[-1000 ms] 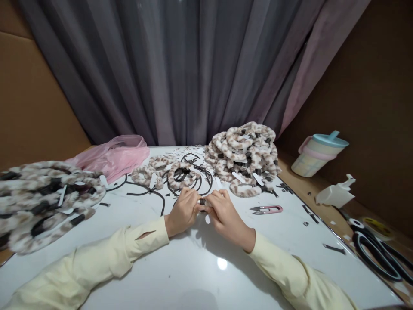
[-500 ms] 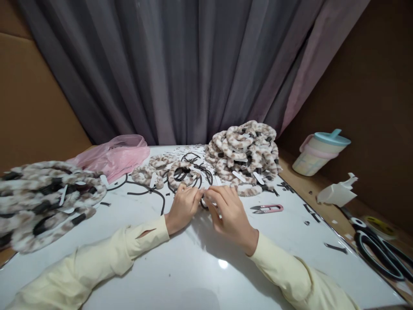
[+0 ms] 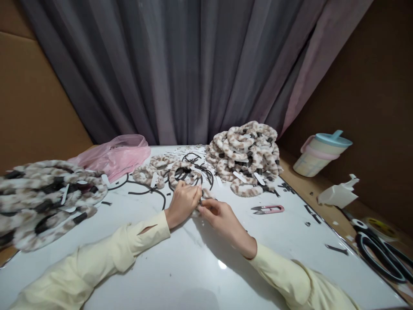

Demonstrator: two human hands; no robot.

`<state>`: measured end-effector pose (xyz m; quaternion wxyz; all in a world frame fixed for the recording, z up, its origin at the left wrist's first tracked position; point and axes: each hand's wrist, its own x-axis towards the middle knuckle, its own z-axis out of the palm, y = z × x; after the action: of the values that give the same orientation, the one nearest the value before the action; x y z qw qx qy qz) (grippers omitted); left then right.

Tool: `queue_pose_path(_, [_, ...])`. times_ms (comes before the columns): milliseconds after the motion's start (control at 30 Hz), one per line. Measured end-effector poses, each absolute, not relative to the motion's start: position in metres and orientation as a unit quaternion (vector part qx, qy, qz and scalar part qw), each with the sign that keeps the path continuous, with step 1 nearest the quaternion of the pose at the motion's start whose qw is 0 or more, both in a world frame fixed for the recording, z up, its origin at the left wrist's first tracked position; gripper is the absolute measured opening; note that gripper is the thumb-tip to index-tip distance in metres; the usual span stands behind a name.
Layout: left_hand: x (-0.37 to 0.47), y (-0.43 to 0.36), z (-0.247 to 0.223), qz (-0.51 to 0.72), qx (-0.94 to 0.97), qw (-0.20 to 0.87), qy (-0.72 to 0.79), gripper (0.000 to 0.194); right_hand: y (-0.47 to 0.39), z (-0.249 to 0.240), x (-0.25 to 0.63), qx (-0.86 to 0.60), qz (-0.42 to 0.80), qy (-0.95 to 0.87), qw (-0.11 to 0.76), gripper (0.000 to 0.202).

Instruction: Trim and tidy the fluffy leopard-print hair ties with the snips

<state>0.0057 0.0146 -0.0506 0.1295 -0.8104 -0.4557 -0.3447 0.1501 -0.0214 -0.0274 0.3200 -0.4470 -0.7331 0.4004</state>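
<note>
Over the middle of the white table, my left hand (image 3: 183,201) is closed, knuckles up, on a spotted plush ring (image 3: 209,194) that is mostly hidden by the fingers. A bit of dark tubing shows at the left fingertips. My right hand (image 3: 224,221) pinches the near side of the same ring, thumb and forefinger together close to the left hand. Just beyond lie another plush ring (image 3: 181,173) and loose black tubing (image 3: 164,196). Pink-handled thread snips (image 3: 269,209) rest to the right of my right hand.
Piles of plush rings with white tags stand at the back right (image 3: 248,150) and at the left (image 3: 51,189). A pink plastic bag (image 3: 112,155) lies behind. On the right are a lidded cup (image 3: 318,155), scissors (image 3: 377,254) and black offcuts (image 3: 336,249).
My right hand has moved down and slightly nearer, its fingers now lower. Part of the plush ring has come into sight between the hands. My left hand has barely moved.
</note>
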Motion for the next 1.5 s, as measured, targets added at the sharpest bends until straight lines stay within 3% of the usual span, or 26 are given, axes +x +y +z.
queue_pose_path(167, [0.003, 0.018, -0.045, -0.331, -0.811, 0.17, -0.451, 0.042, -0.017, -0.029, 0.156, -0.456, 0.273, -0.79, 0.305, 0.028])
queue_pose_path(400, [0.003, 0.022, -0.042, -0.323, -0.803, 0.223, -0.449, 0.045, -0.02, -0.032, 0.158, -0.464, 0.15, -0.829, 0.274, 0.02])
queue_pose_path(967, [0.0, 0.021, -0.047, -0.303, -0.845, 0.299, -0.324, 0.032, -0.019, -0.02, 0.166, -0.401, 0.037, -0.891, 0.208, 0.021])
queue_pose_path(1067, [-0.001, 0.02, -0.048, -0.308, -0.853, 0.293, -0.302, 0.032, -0.01, -0.018, 0.171, -0.378, 0.071, -0.887, 0.254, 0.019])
queue_pose_path(1167, [0.001, 0.016, -0.047, -0.328, -0.862, 0.276, -0.27, 0.033, 0.001, -0.019, 0.176, -0.351, 0.229, -0.854, 0.309, 0.019])
queue_pose_path(1267, [0.004, 0.01, -0.044, -0.368, -0.871, 0.231, -0.231, 0.035, 0.007, -0.021, 0.178, -0.349, 0.351, -0.815, 0.302, 0.021])
queue_pose_path(1500, [0.01, -0.003, -0.039, -0.418, -0.879, 0.049, -0.223, 0.035, 0.006, -0.018, 0.177, -0.349, 0.335, -0.823, 0.298, 0.018])
